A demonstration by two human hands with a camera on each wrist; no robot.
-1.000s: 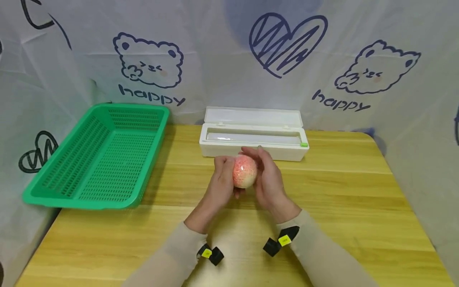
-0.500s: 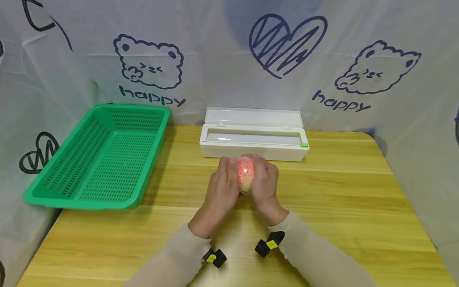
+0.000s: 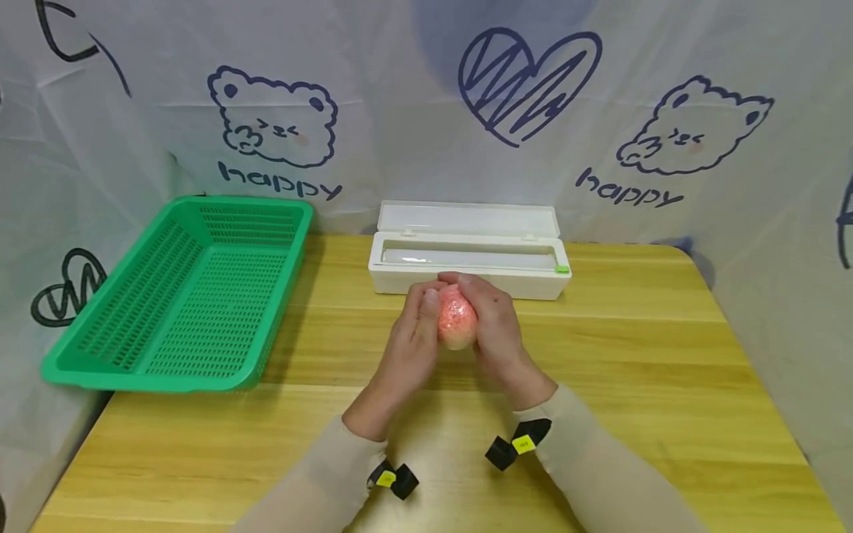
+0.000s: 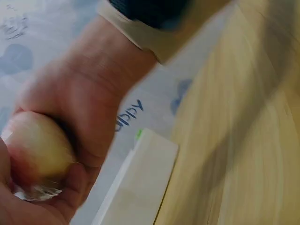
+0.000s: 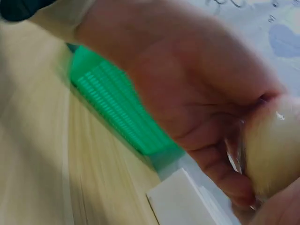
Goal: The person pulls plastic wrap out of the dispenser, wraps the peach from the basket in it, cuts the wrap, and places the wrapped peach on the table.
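Note:
A pink-and-cream peach (image 3: 457, 320) is held between both hands over the table, in front of the white box. Its surface shines with clear plastic film, and in the left wrist view a crinkled bunch of film (image 4: 44, 191) gathers at one end of it. My left hand (image 3: 412, 337) grips its left side, thumb on top. Curled around the right side is my right hand (image 3: 496, 326). The fingertips meet on the far side, where the head view hides much of them. In the right wrist view the wrapped peach (image 5: 274, 145) is partly cut off by the frame edge.
Behind the hands stands a long white film dispenser box (image 3: 533, 287), lid raised, with a roll inside and a green slider at its right end. A green perforated basket (image 3: 256, 363) sits at the left on the wooden table (image 3: 633, 385). Printed cloth hangs behind.
Both hands closed tightly over the peach half a second ago, then shifted their grip and turned it, showing more of its pink side now. Box and basket stay put.

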